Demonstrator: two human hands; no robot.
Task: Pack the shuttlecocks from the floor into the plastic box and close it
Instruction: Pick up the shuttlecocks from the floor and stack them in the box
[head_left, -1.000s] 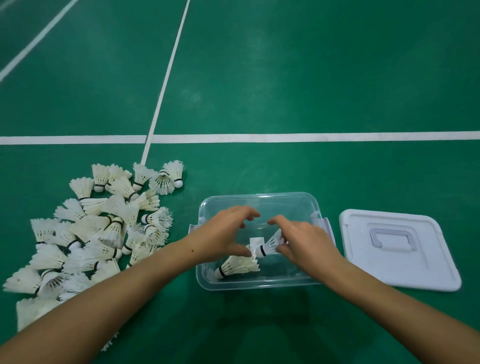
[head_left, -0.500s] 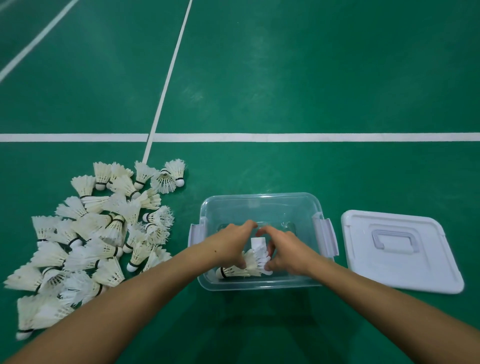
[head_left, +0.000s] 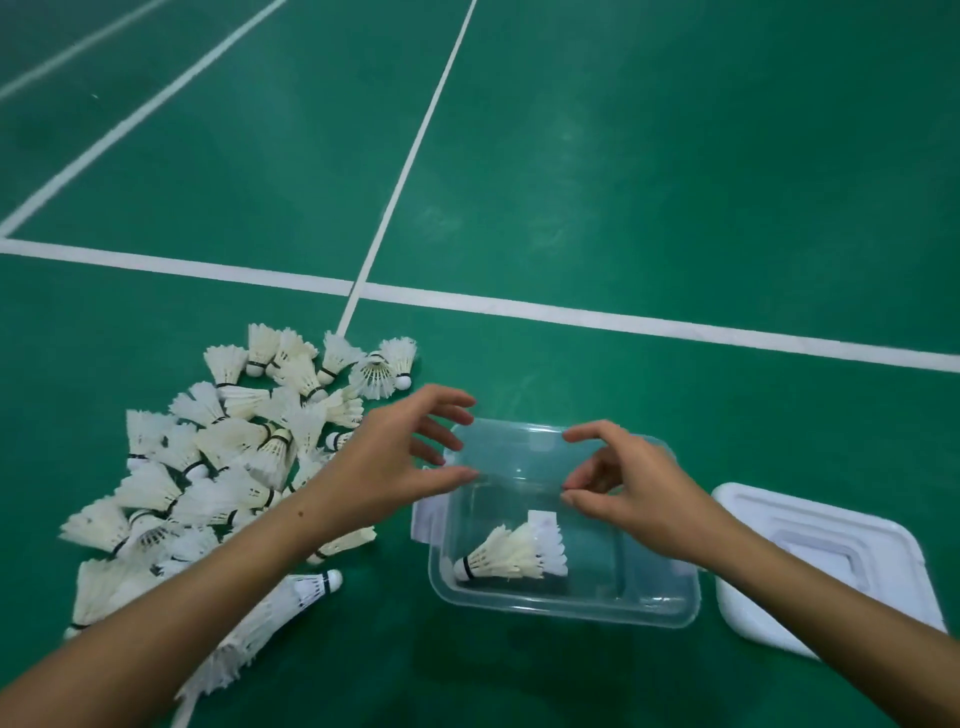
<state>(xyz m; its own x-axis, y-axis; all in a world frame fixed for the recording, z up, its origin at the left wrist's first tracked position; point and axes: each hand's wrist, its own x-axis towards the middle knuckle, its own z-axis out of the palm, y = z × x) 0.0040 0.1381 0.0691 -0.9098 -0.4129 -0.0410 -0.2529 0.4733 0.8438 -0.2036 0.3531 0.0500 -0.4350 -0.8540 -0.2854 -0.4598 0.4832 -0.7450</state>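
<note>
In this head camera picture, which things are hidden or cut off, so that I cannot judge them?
- White plastic lid: its handle and near corner are behind the right forearm.
- Pile of white feather shuttlecocks: many lie under the left forearm, so no count is possible.
- Clear plastic box: its far corners and side latches are behind the left hand and right hand.

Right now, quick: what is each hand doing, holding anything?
Left hand: open, fingers spread, holding nothing.
Right hand: open, fingers loosely curled over the plastic box, holding nothing.
</note>
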